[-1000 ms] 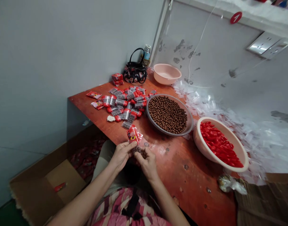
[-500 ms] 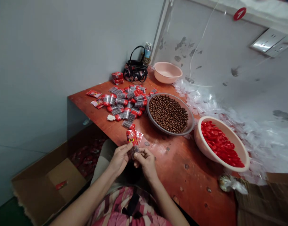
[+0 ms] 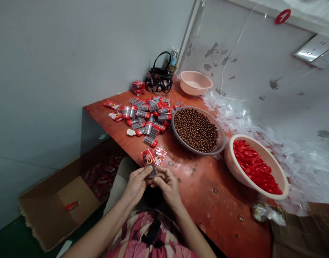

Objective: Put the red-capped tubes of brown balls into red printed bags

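Just past the table's near edge, my left hand pinches the left side of a small clear container of brown balls. A red printed wrapper with a clear printed part fanning out to the right covers its upper end. My right hand is closed on the container's lower right side, with thumb and fingers pressed together. Its lower end is partly hidden by my fingers. Beyond the hands, a pile of red-capped clear containers lies on the red-brown table.
Right of the pile stands a bowl of brown balls, then a tilted bowl of red caps. Clear plastic pieces line the wall. A pink basin and black handbag stand behind. An open cardboard box sits lower left.
My view has swung slightly left, so the table's things appear further right. The wrapper's top now leans more to the left, and its clear part spreads wider. Both hands keep their hold.
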{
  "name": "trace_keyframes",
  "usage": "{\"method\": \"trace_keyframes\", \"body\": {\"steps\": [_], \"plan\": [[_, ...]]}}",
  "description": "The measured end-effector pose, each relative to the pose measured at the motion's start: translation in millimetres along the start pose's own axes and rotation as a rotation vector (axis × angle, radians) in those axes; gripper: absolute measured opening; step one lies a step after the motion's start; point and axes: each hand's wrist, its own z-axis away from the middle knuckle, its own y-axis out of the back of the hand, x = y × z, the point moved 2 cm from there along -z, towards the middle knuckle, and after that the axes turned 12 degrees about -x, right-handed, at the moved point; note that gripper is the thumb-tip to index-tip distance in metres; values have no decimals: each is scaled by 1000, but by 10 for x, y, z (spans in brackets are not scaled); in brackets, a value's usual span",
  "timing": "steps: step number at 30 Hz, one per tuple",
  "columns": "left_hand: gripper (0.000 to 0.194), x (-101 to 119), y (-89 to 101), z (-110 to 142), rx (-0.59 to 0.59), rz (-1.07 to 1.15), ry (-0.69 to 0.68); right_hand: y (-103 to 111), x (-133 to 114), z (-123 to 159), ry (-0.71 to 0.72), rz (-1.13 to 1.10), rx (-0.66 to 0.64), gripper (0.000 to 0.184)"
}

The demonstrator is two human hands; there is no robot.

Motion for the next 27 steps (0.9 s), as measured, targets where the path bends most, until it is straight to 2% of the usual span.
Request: {"method": "trace_keyframes", "body": {"steps": [5, 8, 11, 13, 16, 18, 20, 22, 24, 27], "plan": [[14, -22, 73, 110, 37, 52, -21, -90, 58, -92, -41, 1, 56, 21], [15, 41, 227, 180, 63, 94, -36, -182, 102, -162, -58, -7, 24, 22], [27, 183, 458, 256, 193, 172, -144, -187, 90, -157, -40, 13, 18, 24], [34, 251, 563, 289, 280, 135, -194, -108, 55, -112, -31, 58, 50, 23], [38, 265, 521, 233, 282, -193, -191, 74, -5, -35, -25, 115, 117, 20], [37, 248, 376, 98, 203, -561, -269, 173, -35, 0, -25, 131, 154, 20], [35, 213, 201, -95, 72, -948, -411, 226, -54, 19, -23, 147, 173, 20], [36, 159, 86, -297, -24, -1236, -497, 242, -65, 33, -18, 165, 185, 19], [33, 110, 58, -457, -34, -1429, -531, 248, -73, 45, -13, 191, 186, 18], [30, 62, 105, -564, -7, -1568, -565, 276, -89, 45, 2, 245, 177, 16]]}}
